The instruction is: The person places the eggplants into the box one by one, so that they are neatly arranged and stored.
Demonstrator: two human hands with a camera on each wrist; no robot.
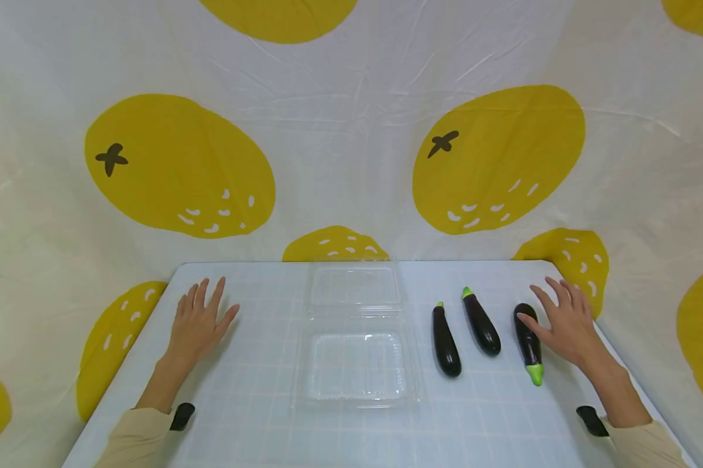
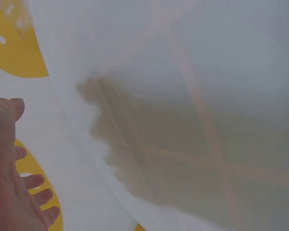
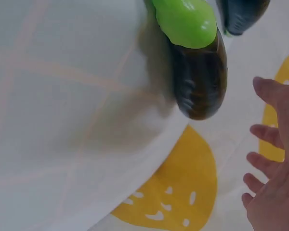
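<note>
Three dark eggplants lie on the right half of the table. The left one (image 1: pixel 447 343) and the middle one (image 1: pixel 481 325) have their green stems pointing away. The rightmost eggplant (image 1: pixel 527 335) has its green stem toward the near side. My right hand (image 1: pixel 568 328) is beside that rightmost one with fingers spread, the thumb overlapping it in the head view. In the right wrist view the same eggplant (image 3: pixel 200 82) appears left of the fingers. Over the table's left side is my left hand (image 1: pixel 193 328), fingers extended, holding nothing.
A clear plastic container (image 1: pixel 357 403) lies opened out at the table's middle, its lid (image 1: pixel 356 309) folded back toward the far edge. The white table (image 1: pixel 240 429) has a faint grid. Behind it hangs a white cloth (image 1: pixel 340 162) printed with yellow fruit.
</note>
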